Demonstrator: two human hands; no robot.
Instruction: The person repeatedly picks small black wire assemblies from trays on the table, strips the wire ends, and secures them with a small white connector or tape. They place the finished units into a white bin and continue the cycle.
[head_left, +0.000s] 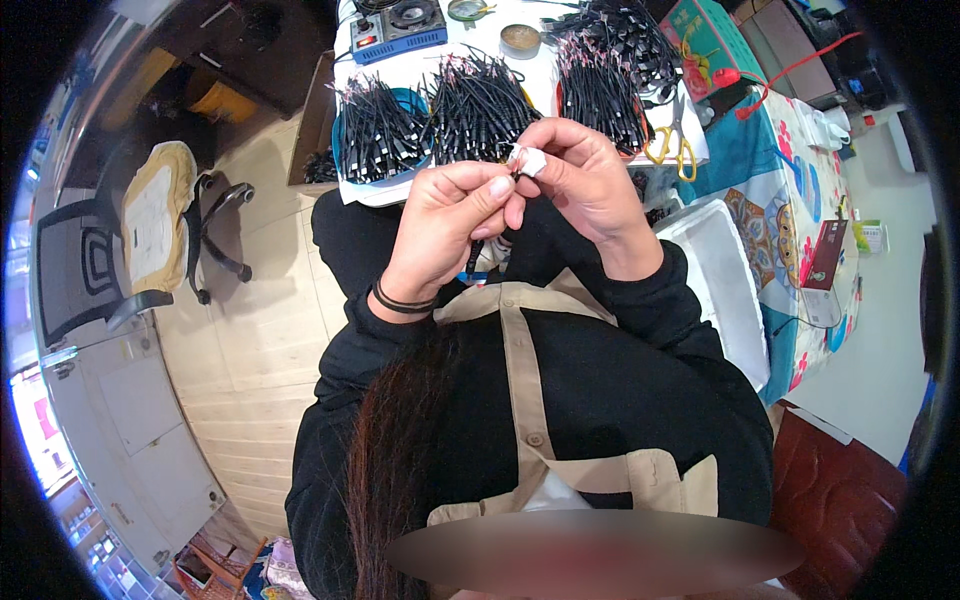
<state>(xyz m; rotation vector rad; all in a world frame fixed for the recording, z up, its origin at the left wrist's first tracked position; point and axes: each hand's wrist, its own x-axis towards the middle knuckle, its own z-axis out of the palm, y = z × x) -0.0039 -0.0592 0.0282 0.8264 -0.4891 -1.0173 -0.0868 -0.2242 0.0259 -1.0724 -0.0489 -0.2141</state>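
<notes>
Above my lap, in front of the worktable's near edge, my two hands meet fingertip to fingertip. My left hand (447,215) is closed in a pinch on a thin black cable (473,258), part of which hangs below the palm. My right hand (592,190) pinches at the cable's upper end, thumb against index finger. A small white piece (530,160) sits at the right thumb tip; whether it is wrapped round the thumb or held, I cannot tell. Just beyond lie bundles of short black cables, one on the left (380,125), one in the middle (480,105) and one on the right (605,100).
Yellow-handled scissors (686,160) lie at the table's right edge. At the back are a blue device (400,38) and a round tin (520,41). A white foam box (735,320) stands by my right arm. An office chair (150,230) is on the left, a dark red chair (835,500) behind right.
</notes>
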